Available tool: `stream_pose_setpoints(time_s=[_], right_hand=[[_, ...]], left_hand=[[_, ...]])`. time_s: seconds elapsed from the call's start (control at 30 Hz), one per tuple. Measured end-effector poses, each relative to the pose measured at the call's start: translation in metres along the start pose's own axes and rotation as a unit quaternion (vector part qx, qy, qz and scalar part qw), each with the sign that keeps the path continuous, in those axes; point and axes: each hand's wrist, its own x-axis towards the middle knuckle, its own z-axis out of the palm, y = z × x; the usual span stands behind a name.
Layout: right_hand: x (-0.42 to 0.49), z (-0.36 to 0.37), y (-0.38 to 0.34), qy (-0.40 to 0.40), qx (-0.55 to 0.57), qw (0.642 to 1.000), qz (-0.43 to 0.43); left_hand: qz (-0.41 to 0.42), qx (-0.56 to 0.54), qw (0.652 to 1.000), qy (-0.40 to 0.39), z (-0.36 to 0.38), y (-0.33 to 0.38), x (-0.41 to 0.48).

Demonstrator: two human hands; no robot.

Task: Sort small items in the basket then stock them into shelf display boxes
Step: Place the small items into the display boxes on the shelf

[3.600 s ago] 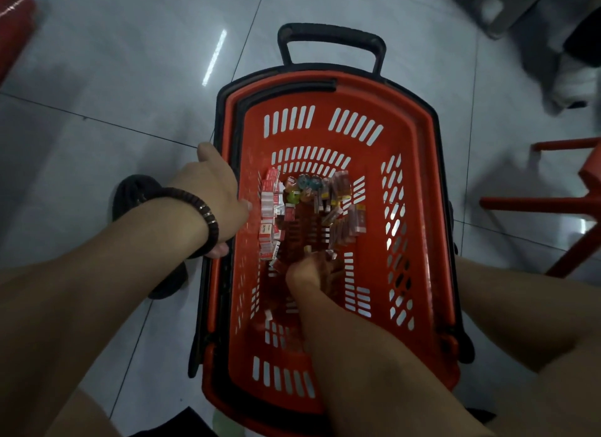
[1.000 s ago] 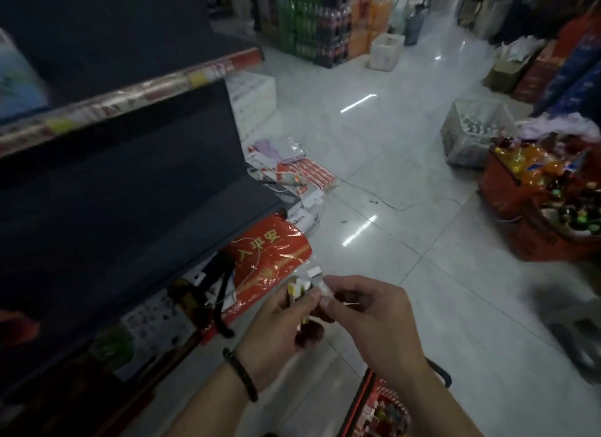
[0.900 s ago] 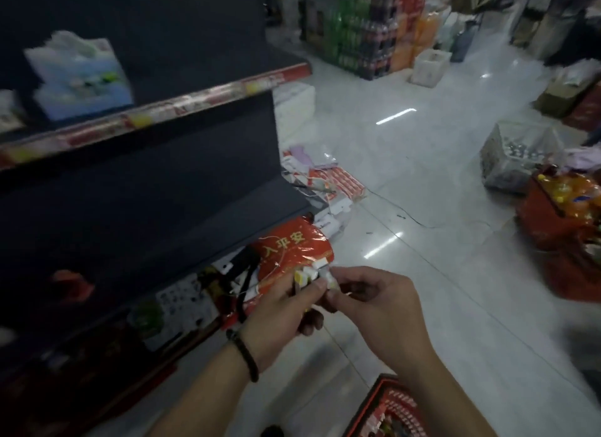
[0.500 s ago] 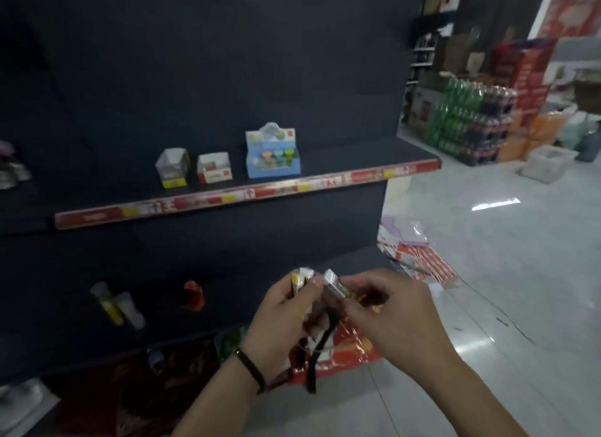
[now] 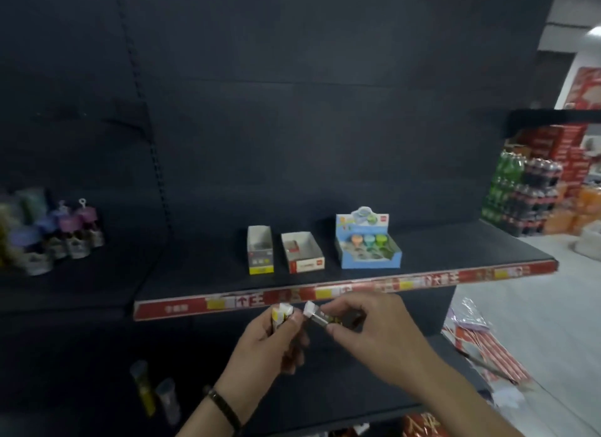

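Observation:
My left hand (image 5: 271, 345) grips a few small yellow-and-white erasers (image 5: 281, 313) upright in its fist. My right hand (image 5: 374, 334) pinches one more small eraser (image 5: 320, 316) by its end, close beside the left hand's bundle. Both hands hover just below the front edge of the dark shelf (image 5: 344, 291). On that shelf stand three open display boxes: a narrow yellow-fronted box (image 5: 259, 254), a red-and-white box (image 5: 302, 252) and a blue box (image 5: 367, 241) with round coloured items. The basket is out of view.
Small bottles with purple caps (image 5: 70, 231) stand on the neighbouring shelf at left. Two tubes (image 5: 156, 394) lie on the lower shelf. Stacked drink bottles (image 5: 527, 195) fill the aisle at far right, and packets (image 5: 484, 345) lie on the floor.
The view has swung up from the basket and the floor to the shelf. Both hands rose with the erasers, and the right hand drew one eraser apart from the bundle.

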Motion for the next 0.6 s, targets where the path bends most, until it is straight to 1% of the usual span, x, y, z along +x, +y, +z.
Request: stream_pose_setpoints(time_s=[0.13,0.2,0.3,0.37,0.47,0.6], right_hand=[[0.062,0.017,-0.012,-0.014,-0.001,1.0,-0.02],[0.095,0.024,-0.013,-0.022,-0.006,0.999,-0.03],[0.147,0.034,-0.002,-0.021,-0.025,0.999,-0.042],[0.182,0.037,0.007,-0.03,-0.035,0.998,-0.041],[0.231,0.041,0.022,-0.071,-0.063,0.994,-0.048],[0.296,0.052,0.035,-0.141,-0.077,0.984,-0.075]], left_hand=[[0.017,0.062,0.995,0.073,-0.054,-0.002,0.027],[0.038,0.106,0.989,0.098,-0.077,0.0,0.041],[0.102,0.206,0.966,0.122,-0.1,0.006,0.063],[0.123,0.257,0.948,0.144,-0.109,0.009,0.08],[0.134,0.301,0.929,0.17,-0.115,0.013,0.111],[0.149,0.329,0.908,0.214,-0.118,0.015,0.159]])
